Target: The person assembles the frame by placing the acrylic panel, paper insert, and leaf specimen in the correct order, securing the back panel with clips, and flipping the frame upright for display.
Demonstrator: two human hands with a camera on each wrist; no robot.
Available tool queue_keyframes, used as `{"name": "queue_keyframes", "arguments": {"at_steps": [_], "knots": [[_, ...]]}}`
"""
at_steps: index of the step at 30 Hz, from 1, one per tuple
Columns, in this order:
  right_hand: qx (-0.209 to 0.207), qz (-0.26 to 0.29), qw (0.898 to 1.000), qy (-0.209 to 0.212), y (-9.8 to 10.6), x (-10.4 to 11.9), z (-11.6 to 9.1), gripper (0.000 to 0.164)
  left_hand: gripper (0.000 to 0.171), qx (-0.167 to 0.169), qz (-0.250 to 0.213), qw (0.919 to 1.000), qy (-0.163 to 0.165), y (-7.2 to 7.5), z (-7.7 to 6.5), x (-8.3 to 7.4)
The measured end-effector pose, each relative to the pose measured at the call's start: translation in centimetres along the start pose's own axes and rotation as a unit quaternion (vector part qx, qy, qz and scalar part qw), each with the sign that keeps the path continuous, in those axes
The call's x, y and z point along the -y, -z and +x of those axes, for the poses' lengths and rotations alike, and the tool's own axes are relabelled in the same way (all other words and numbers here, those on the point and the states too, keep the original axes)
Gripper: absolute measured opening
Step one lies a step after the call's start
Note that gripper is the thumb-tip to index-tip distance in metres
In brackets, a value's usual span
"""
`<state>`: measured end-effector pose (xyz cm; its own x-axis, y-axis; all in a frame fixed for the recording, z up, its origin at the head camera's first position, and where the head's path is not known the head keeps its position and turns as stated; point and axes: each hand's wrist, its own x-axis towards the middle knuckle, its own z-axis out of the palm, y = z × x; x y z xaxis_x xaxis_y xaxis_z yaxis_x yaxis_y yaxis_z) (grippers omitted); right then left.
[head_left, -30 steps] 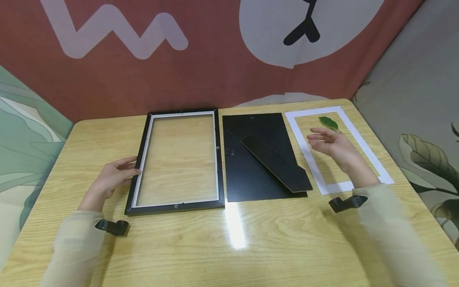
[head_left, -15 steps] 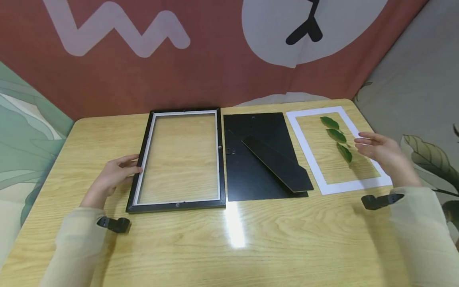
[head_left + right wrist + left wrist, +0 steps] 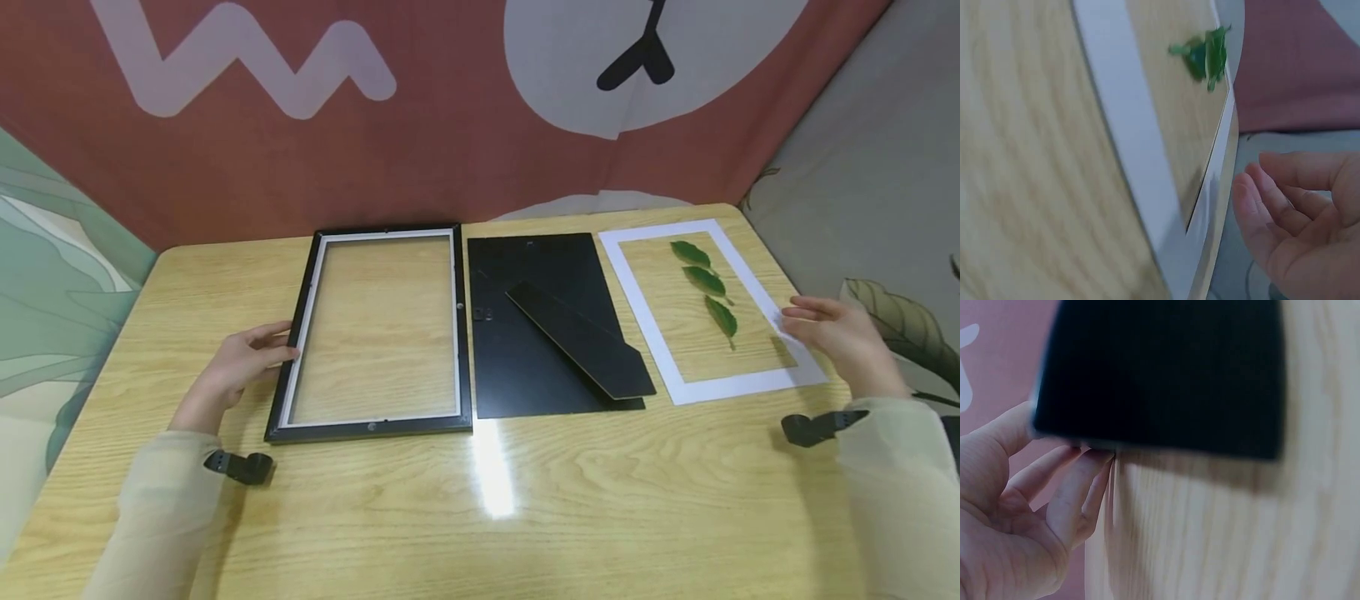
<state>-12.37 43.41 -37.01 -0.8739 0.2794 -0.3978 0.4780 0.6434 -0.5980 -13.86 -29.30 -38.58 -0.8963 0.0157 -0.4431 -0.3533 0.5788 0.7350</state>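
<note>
My left hand (image 3: 243, 367) pinches the left side of a black picture frame (image 3: 367, 432) lying back side up, with its white inner rim showing. In the left wrist view the thumb is over the dark frame edge (image 3: 1160, 375) and the fingertips are under it. At the right, my right hand (image 3: 843, 342) hovers at the right border of a white picture mat (image 3: 647, 321), fingers loosely bent around nothing. Inside the mat's opening lie three green leaves (image 3: 703, 281) in a slanting row. The right wrist view shows the right hand (image 3: 1304, 219) apart from the mat (image 3: 1129, 137).
Between frame and mat lies a black backing board (image 3: 517, 367) with its easel leg (image 3: 577, 340) slanting across it. All of these rest on a wooden table (image 3: 375, 517). A red patterned cloth (image 3: 450, 150) hangs behind the table's back edge.
My right hand has moved rightward from over the mat's opening to its right border, uncovering the lower leaves. The left hand stays at the frame.
</note>
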Motion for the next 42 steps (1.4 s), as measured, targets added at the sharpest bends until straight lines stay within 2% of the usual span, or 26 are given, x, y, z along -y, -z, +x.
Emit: {"name": "queue_keyframes", "arguments": {"at_steps": [6,15,24,28,32,42], "knots": [[-0.02,-0.012,1.0,-0.013,0.5,-1.6,0.3,0.077,0.071,0.001,0.001,1.0,-0.008,0.1,0.0,0.1],[-0.006,-0.005,0.999,-0.047,0.8,-3.4,0.7,0.09,0.071,0.007,-0.007,0.9999,-0.007,0.1,0.0,0.3],[0.025,-0.033,0.999,-0.009,0.7,-3.9,1.1,0.098,0.072,0.01,-0.017,0.9998,-0.007,0.1,0.1,0.5],[0.022,-0.06,0.998,0.011,0.4,-3.6,0.8,0.093,0.072,0.011,-0.017,0.9998,-0.009,0.1,0.1,0.4],[0.011,-0.065,0.998,0.019,0.2,-3.3,0.6,0.086,0.072,0.011,-0.017,0.9998,-0.008,0.1,0.1,0.5],[-0.015,-0.065,0.998,-0.017,-0.1,-3.3,0.8,0.073,0.072,0.015,-0.022,0.9996,-0.008,0.1,0.2,0.5]]}}
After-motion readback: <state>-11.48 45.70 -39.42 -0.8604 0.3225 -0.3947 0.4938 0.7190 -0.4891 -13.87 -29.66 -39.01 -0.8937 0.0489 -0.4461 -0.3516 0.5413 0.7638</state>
